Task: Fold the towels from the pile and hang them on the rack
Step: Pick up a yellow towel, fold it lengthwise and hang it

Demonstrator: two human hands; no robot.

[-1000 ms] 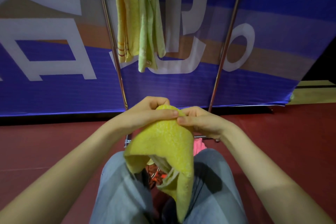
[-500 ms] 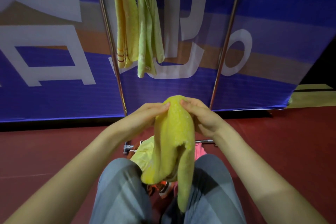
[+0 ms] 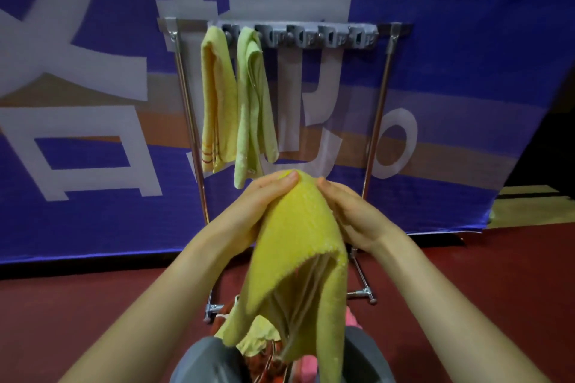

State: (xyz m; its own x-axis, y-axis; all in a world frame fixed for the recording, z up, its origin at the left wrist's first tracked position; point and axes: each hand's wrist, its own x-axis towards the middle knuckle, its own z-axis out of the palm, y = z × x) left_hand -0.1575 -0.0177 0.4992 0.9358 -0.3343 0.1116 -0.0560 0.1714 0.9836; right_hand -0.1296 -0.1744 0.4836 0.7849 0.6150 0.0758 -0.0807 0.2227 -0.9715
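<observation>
Yellow towel (image 3: 298, 242) hangs in front of you, below the rack (image 3: 377, 115). It is pinched at its top fold between your left grip (image 3: 258, 207) and right grip (image 3: 351, 211), both closed on the cloth. The fold looks loose: the lower layers splay open and one corner trails toward the pile (image 3: 258, 336) by your knees. If you lift it like this, the layers will likely slip apart and it would hang bunched. The free grey clips (image 3: 326, 37) sit just beside the light green towel (image 3: 253, 102), so a careless reach could knock that one loose. Releasing one grip too early risks dropping the towel onto the pile.
</observation>
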